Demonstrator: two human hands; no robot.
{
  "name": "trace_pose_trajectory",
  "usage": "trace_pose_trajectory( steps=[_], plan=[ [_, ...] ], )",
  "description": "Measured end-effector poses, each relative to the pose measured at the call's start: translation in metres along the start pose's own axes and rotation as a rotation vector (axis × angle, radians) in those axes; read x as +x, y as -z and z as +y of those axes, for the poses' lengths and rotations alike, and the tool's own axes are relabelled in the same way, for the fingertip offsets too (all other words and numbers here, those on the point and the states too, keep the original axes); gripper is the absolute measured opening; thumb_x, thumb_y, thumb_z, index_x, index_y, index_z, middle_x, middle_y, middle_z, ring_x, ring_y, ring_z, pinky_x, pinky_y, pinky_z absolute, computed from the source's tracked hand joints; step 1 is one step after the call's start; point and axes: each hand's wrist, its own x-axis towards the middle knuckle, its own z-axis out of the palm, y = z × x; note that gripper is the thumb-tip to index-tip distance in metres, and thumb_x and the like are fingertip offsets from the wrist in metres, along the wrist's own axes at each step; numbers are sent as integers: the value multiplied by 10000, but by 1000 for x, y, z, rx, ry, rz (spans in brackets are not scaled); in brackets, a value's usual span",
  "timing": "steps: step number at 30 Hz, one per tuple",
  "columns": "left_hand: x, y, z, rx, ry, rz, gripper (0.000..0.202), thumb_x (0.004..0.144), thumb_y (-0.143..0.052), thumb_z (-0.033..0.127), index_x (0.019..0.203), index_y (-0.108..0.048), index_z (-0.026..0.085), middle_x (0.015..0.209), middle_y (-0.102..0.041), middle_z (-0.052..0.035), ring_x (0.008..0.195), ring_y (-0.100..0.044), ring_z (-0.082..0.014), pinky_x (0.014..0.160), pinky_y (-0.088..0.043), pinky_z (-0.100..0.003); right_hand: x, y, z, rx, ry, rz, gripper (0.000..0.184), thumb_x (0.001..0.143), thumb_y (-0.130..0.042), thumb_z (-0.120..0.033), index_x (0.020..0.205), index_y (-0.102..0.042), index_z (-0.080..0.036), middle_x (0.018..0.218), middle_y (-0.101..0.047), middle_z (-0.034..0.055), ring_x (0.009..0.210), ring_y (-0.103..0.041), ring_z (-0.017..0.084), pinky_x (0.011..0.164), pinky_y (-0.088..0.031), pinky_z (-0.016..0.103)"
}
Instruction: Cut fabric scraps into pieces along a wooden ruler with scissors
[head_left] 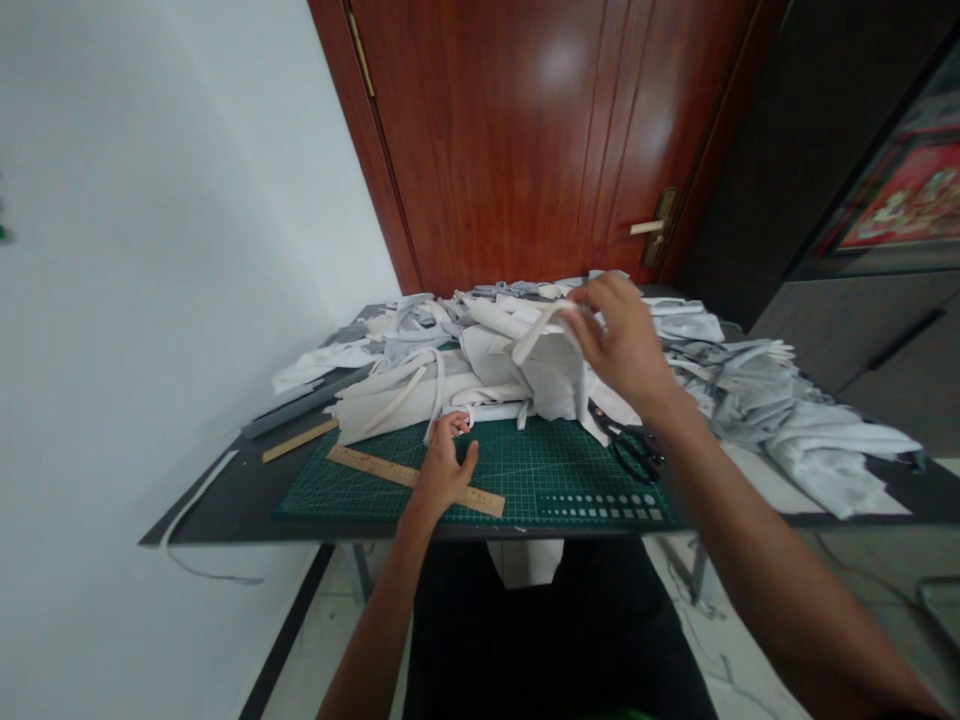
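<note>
Right hand (619, 340): fingers (600, 300) pinch a white fabric strip (536, 332), long axis slanting down-left. Left hand (441, 475): half-curled fingers (456, 428), grip unclear, above a wooden ruler (480, 500).

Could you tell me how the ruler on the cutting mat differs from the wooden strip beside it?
The ruler lies on the green cutting mat; the strip lies on the black table. The ruler looks longer and wider than the strip. The left hand lies over the ruler, not the strip. Both are pale and straight.
</note>
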Motion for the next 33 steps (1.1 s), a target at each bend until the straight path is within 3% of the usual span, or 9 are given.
trace_pose_trajectory(
  steps=[3, 7, 12, 16, 19, 21, 25, 30, 33],
  plan=[
    [-1, -1, -3, -2, -16, 7, 335, 948, -548, 179, 1261, -439, 226, 1148, -572, -82, 1079, -589, -222, 985, -495, -404, 38, 17, 11, -65, 41, 128, 248, 1070, -490, -355, 1079, -642, -160, 1073, -669, 111, 1046, -596, 248, 936, -433, 410],
    [-3, -2, -3, -13, -29, -20, 436, 942, -540, 163, 1348, -391, 222, 1154, -559, -86, 1040, -580, -213, 974, -496, -402, 48, 8, 22, -18, 70, -64, 195, 1030, -537, -293, 1031, -667, -148, 1011, -705, 101, 935, -640, 236, 855, -464, 382],
    [-6, 1, 2, -57, -64, -25, 435, 981, -565, 259, 1366, -366, 236, 1224, -537, -102, 1040, -568, -208, 938, -505, -385, 16, -25, 19, 183, 100, -221, 150, 998, -561, -249, 1079, -658, -168, 1063, -709, 100, 995, -651, 246, 895, -480, 370],
    [-6, 4, 6, -118, -68, 81, 545, 978, -605, 332, 1429, -311, 250, 1380, -475, -139, 1145, -551, -228, 948, -510, -384, -12, -47, -7, 428, 242, -518, 155, 1029, -528, -224, 1096, -663, -187, 1075, -688, 84, 1008, -648, 217, 926, -485, 342],
    [-3, 9, 8, -75, -13, 176, 541, 978, -610, 380, 1438, -358, 249, 1398, -488, -140, 1186, -546, -248, 974, -502, -400, -34, -61, -26, 496, 260, -614, 143, 1039, -545, -242, 1090, -672, -200, 1051, -672, 72, 1013, -640, 217, 927, -478, 340],
    [-1, 13, 9, -42, 2, 151, 394, 1003, -571, 386, 1362, -482, 248, 1322, -567, -117, 1194, -554, -259, 1007, -487, -417, -53, -73, -34, 500, 234, -577, 117, 1028, -569, -222, 1082, -671, -203, 1042, -670, 69, 1029, -631, 226, 934, -462, 351],
    [2, 16, 14, -69, -60, -71, 152, 1019, -568, 354, 1098, -638, 245, 1069, -685, -62, 1081, -612, -252, 998, -483, -414, -98, -94, -39, 477, 124, -454, 101, 1024, -561, -176, 1004, -654, -210, 1026, -673, 60, 1011, -624, 219, 896, -429, 340],
    [1, 10, 15, -8, -92, -115, 124, 996, -600, 275, 880, -575, 240, 894, -646, -21, 930, -602, -227, 902, -484, -373, -135, -100, -39, 395, 92, -423, 174, 1055, -514, -234, 934, -636, -204, 957, -664, 61, 934, -600, 221, 883, -421, 361],
    [-2, 5, 10, -23, -49, -114, 121, 1016, -539, 251, 896, -546, 238, 915, -627, -23, 928, -604, -214, 892, -490, -349, -143, -98, -40, 430, 10, -388, 106, 1031, -566, -271, 1051, -640, -197, 1030, -678, 91, 990, -607, 248, 924, -452, 401]
  ],
)
